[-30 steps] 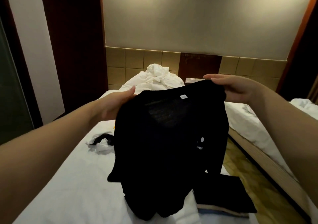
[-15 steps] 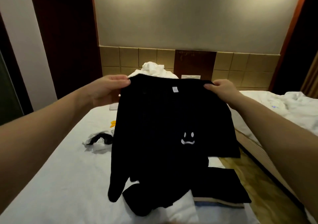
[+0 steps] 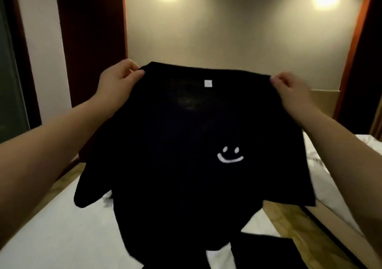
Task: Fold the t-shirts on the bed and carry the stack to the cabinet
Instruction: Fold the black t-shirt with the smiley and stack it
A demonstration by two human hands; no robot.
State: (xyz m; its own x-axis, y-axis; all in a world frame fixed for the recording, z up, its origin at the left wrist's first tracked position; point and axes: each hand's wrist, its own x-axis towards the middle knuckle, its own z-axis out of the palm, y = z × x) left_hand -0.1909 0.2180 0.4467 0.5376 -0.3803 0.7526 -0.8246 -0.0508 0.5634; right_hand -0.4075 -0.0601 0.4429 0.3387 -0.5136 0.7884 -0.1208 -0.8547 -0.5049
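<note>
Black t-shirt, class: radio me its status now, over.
Left grip, right grip pinching shoulders. Black t-shirt held up, unfolded. Dark garment on bed beneath.

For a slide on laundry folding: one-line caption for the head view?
Left hand and right hand hold a black smiley t-shirt up by its shoulders above the bed.

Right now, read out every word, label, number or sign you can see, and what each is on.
No readable words or numbers anywhere.
White neck label, at the collar of the black t-shirt: too small and blurred to read.
White smiley face, lower on the same shirt: a drawn sign, no letters.
</note>
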